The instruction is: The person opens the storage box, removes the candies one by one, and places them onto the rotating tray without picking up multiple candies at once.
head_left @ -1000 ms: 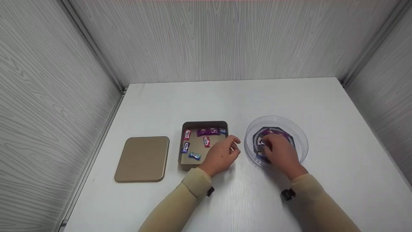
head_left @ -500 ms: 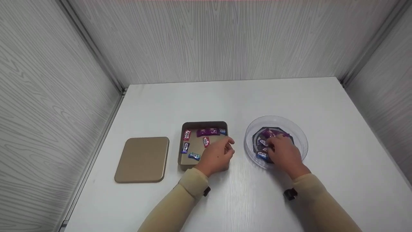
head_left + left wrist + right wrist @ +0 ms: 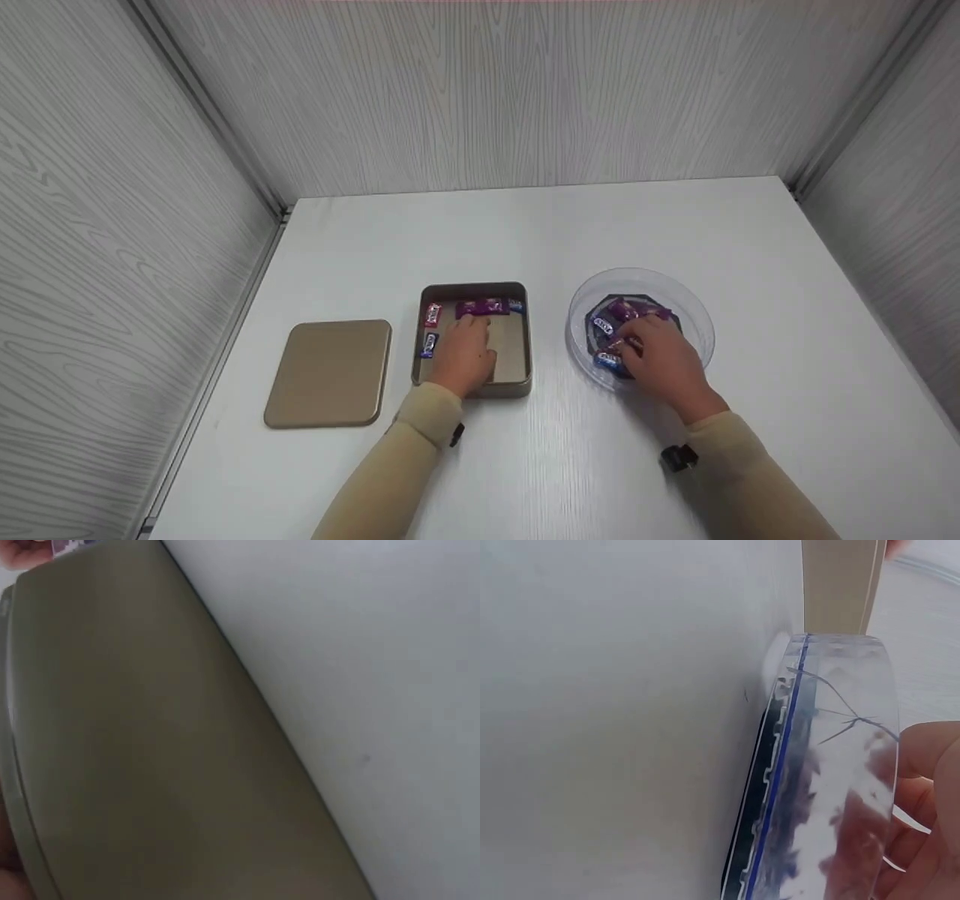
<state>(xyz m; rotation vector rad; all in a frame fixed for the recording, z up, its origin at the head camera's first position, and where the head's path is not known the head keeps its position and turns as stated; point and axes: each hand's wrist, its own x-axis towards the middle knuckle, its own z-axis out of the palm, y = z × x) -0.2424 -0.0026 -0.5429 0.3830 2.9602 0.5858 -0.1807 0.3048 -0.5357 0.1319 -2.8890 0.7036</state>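
Observation:
Inside the open gold-brown tin (image 3: 513, 367), my left hand (image 3: 463, 356) reaches low with its fingers stretched forward, the tips close to the purple-wrapped candies (image 3: 482, 307). It hides part of the tin's floor. A red-wrapped candy (image 3: 433, 315) and a dark blue one (image 3: 428, 345) lie to its left, and a blue one (image 3: 516, 305) sits in the far right corner. My right hand (image 3: 664, 367) is down in the round clear plastic container (image 3: 701, 319), fingers bent among wrapped candies (image 3: 626, 309); I cannot tell whether it pinches one. A blue candy (image 3: 607, 360) lies beside its thumb.
The tin's square lid (image 3: 328, 373) lies flat on the white table (image 3: 525, 232) at the left. Grey wood-grain panels (image 3: 480, 97) stand behind the table and on both sides. The clear container's side wall (image 3: 855, 690) shows close up in the right wrist view.
My left hand has moved left from the tin's right rim to inside it, covering a red candy and a blue-green one. My right hand stays in the clear container, where candies have shifted slightly.

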